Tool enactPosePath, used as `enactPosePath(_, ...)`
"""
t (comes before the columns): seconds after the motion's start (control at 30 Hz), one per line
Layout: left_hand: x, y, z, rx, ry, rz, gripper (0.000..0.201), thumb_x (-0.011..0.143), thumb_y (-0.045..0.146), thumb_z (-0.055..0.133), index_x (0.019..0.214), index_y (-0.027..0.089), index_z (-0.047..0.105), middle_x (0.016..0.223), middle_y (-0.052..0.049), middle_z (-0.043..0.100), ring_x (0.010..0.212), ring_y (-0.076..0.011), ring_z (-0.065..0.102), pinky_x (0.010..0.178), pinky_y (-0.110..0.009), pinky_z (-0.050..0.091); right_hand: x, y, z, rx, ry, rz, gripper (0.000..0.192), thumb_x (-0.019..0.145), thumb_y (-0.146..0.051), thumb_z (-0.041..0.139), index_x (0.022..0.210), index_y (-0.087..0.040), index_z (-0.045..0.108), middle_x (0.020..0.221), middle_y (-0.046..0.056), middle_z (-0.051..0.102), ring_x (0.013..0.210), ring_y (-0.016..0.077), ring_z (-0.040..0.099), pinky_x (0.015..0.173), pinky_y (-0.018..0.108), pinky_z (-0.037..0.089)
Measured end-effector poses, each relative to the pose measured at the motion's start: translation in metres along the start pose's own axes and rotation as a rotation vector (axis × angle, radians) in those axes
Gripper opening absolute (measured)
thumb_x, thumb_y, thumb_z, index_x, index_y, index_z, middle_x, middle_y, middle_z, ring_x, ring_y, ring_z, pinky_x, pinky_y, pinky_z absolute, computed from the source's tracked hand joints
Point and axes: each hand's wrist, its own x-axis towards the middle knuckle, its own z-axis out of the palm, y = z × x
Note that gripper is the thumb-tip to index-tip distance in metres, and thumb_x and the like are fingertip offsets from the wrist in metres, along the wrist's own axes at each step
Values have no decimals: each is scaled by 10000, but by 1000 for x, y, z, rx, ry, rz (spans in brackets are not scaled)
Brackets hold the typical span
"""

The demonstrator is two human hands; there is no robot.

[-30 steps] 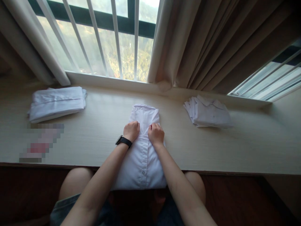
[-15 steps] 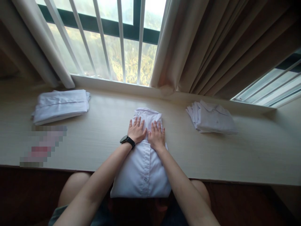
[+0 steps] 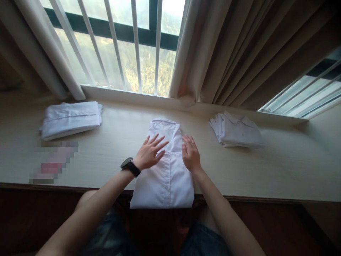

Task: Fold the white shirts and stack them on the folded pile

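A white buttoned shirt (image 3: 165, 185), folded narrow, lies in front of me with its lower end hanging over the table's front edge. My left hand (image 3: 149, 152), wearing a black watch (image 3: 130, 166) at the wrist, is spread over the shirt's left side; whether it touches the cloth I cannot tell. Beside the right edge of the shirt is my right hand (image 3: 191, 153), its fingers stretched out and holding nothing.
On the left of the pale table (image 3: 114, 156) lies a stack of folded white cloth (image 3: 71, 119). Another stack of folded white shirts (image 3: 238, 129) sits to the right. Behind are a barred window (image 3: 128, 49) and beige curtains (image 3: 226, 46). A blurred patch covers something at left.
Both hands have come off the middle of the shirt and moved apart, the left one leftward and the right one rightward. The shirt's lower end appears slightly higher in view.
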Motion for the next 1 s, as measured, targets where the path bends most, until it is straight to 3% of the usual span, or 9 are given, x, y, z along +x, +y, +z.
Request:
enactPosePath(0.1,-67,23,-1,-19,-107,155,555,1015,468,412,1556,351,380,1658,-11,286,1553,-276,175,1260,-546,89,-74,1,-22,-17,-67,-100,502,1043,-315,292,1489,-210,495,1610,63,373,1553,232,183,1250,490,236)
enactPosePath(0.23,-109,19,17,-58,-165,60,545,1023,399,395,1560,304,382,1653,-40,293,1541,-281,221,1255,-550,152,-134,3,-24,-64,-295,-200,493,1013,-326,412,1496,-266,493,1624,58,341,1545,306,197,1226,599,235)
enactPosePath(0.3,-113,8,19,-112,-175,24,555,1013,279,358,1568,253,370,1635,-53,334,1527,-246,266,1259,-503,200,-144,9,-25,-25,-329,-212,522,1000,-263,399,1518,-263,461,1613,59,363,1530,278,256,1221,564,288)
enactPosePath(0.43,-132,-10,3,-141,-86,-78,738,864,64,372,1591,165,304,1595,-84,409,1508,-194,313,1241,-403,293,-162,30,-44,11,-228,-172,758,852,-56,385,1586,-241,338,1611,50,368,1520,219,289,1234,486,323)
enactPosePath(0.53,-161,-7,-10,-27,-108,-25,945,710,-25,407,1602,262,282,1629,-20,351,1535,-209,246,1251,-443,263,-183,39,-55,-63,-262,-236,952,704,41,396,1593,-292,318,1645,10,288,1548,236,198,1243,515,295)
enactPosePath(0.63,-179,5,-9,87,-164,33,1005,694,-45,419,1600,357,255,1666,27,246,1553,-242,182,1255,-519,200,-191,35,-52,-162,-311,-303,1027,660,73,431,1591,-341,304,1672,0,178,1560,298,104,1232,598,249)
enactPosePath(0.73,-177,15,1,112,-175,8,903,781,-31,404,1585,365,299,1662,17,252,1549,-267,191,1243,-560,195,-180,26,-42,-194,-329,-314,1019,665,86,461,1580,-343,329,1664,26,205,1553,316,134,1218,626,238)
enactPosePath(0.83,-171,18,3,23,-169,-41,755,852,18,406,1528,352,432,1611,11,370,1536,-280,234,1221,-561,264,-168,23,-42,-133,-351,-300,932,663,88,454,1509,-303,475,1596,44,382,1529,308,245,1204,621,271)
enactPosePath(1.0,-185,25,-21,-196,-85,-49,619,880,92,469,1447,324,560,1441,-12,597,1481,-254,369,1176,-487,396,-177,22,-76,90,-276,-328,605,799,-56,519,1337,-296,657,1396,40,623,1443,275,432,1180,578,354)
